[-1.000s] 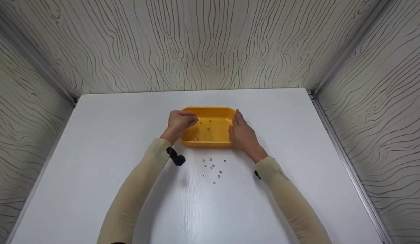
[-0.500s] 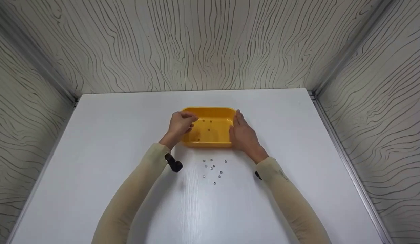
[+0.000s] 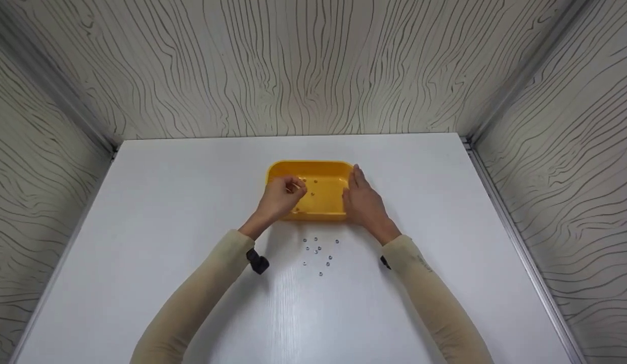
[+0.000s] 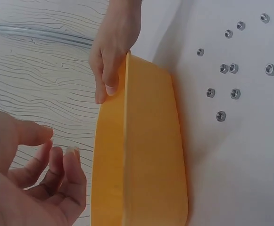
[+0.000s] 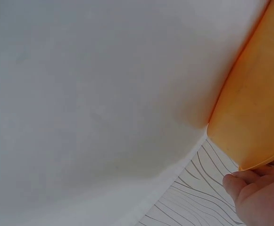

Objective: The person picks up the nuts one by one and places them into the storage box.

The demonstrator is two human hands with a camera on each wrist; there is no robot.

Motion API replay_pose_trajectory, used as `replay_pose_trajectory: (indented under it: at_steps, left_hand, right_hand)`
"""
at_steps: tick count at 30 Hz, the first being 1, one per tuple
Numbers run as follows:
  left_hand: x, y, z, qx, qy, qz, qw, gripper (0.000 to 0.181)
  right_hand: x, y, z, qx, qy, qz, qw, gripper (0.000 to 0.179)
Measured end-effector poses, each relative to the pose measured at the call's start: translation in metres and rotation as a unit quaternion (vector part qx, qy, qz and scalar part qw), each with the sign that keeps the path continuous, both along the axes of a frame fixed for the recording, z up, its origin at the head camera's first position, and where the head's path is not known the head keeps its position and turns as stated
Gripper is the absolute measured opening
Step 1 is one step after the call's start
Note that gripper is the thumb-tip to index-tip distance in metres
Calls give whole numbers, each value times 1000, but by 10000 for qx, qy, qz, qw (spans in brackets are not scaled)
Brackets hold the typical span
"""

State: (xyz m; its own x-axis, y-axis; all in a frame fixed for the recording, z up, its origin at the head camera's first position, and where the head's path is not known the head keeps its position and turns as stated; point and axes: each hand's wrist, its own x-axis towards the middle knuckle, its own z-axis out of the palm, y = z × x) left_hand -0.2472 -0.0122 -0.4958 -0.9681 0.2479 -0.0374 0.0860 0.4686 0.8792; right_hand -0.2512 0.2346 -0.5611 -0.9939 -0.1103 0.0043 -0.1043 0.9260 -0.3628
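Note:
My left hand [image 3: 279, 197] hovers over the left part of a yellow plastic tray [image 3: 318, 217]. In the left wrist view its fingers are loosely bent, the thumb stands apart from them, and nothing shows between. My right hand [image 3: 365, 203] holds the tray's right end, thumb inside the rim and fingers along the outside. The right wrist view shows its fingertips [image 5: 231, 182] at the tray's rim. Several small metal hex nuts, one nut [image 3: 312, 194] near the middle, lie on the tray floor. More hex nuts, such as this nut [image 4: 220, 116], lie scattered on the table before it.
The tray stands on a white table [image 3: 419, 177]. A wood-grain patterned wall [image 3: 313, 76] rises behind the table's far edge, with similar panels at left and right. Metal rails [image 3: 521, 247] run along the sides. Black wrist straps [image 3: 258, 262] sit on beige sleeves.
My left hand has moved from the tray's left rim rightward and nearer, over the tray, its fingers loosening. One nut in the tray has shifted slightly right. The right hand keeps its place.

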Motion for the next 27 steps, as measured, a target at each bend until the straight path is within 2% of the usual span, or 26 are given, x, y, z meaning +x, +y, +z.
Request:
replay_pose_trajectory:
  at_steps: [5, 10, 15, 23, 25, 27]
  left_hand:
    - [13, -2, -1, -322, 525, -471, 9970, 11]
    - [28, -5, -3, -623, 640, -861, 9923, 14]
    - [43, -7, -12, -1097, 899, -1271, 9817, 18]
    - [67, -10, -28, -1857, 1517, -1698, 9559, 19]
    - [72, -11, -32, -2053, 1643, -1849, 9469, 22]
    - [77, -12, -35, -2367, 1815, -2009, 9331, 25]
  right_hand:
    - [0, 0, 0, -1, 13, 34, 10000, 67]
    - [-1, 1, -1, -19, -40, -2, 10000, 67]
    - [0, 0, -2, -65, -114, -51, 9999, 67]
    - [0, -1, 0, -203, -264, -69, 9994, 69]
    - [0, -1, 0, -188, -257, -66, 9995, 69]
    - [1, -1, 1, -173, -234, -57, 9996, 68]
